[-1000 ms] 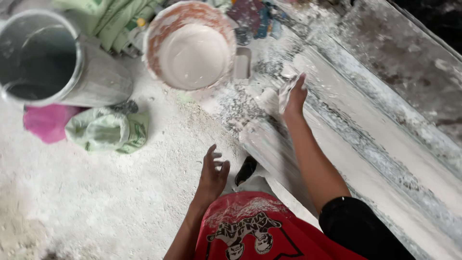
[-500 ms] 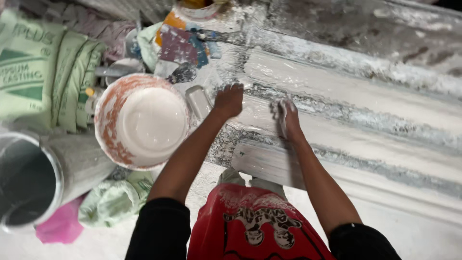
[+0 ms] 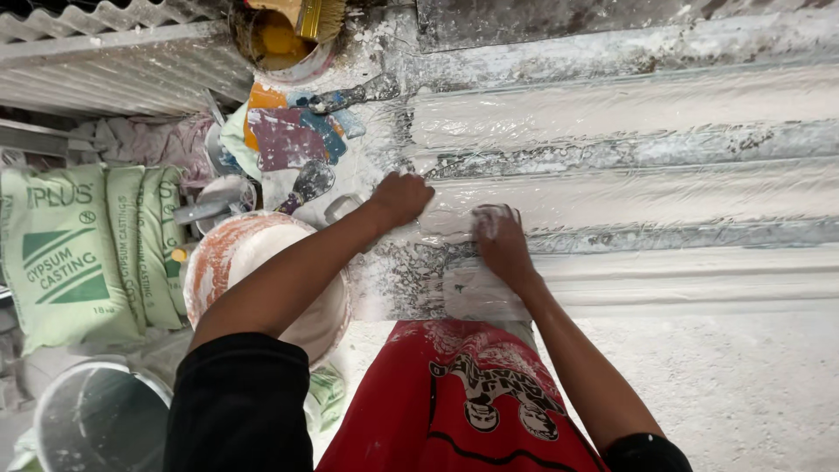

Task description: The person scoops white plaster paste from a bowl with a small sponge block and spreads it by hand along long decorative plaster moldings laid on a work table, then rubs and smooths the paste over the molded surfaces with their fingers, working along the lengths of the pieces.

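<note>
A long ribbed plaster moulding (image 3: pixel 629 175), white and wet, runs across the floor from the middle to the right edge. My left hand (image 3: pixel 400 197) rests closed as a fist on its left end. My right hand (image 3: pixel 498 238), smeared with white plaster, lies fingers together on the moulding just to the right, pressing the wet surface. I cannot tell whether either hand holds anything. An orange bucket (image 3: pixel 262 280) with white plaster in it stands under my left forearm.
Green and white gypsum sacks (image 3: pixel 79 253) lie at the left. A grey metal bucket (image 3: pixel 100 419) stands bottom left. Trowels and a paint-stained rag (image 3: pixel 293 140) lie behind the orange bucket, a brush in a pot (image 3: pixel 284 31) at top. Corrugated sheet (image 3: pixel 114 61) lies top left.
My left hand has come up from near my knee onto the moulding's left end. My right hand slid along the moulding. The view has swung round, so the buckets now sit further left.
</note>
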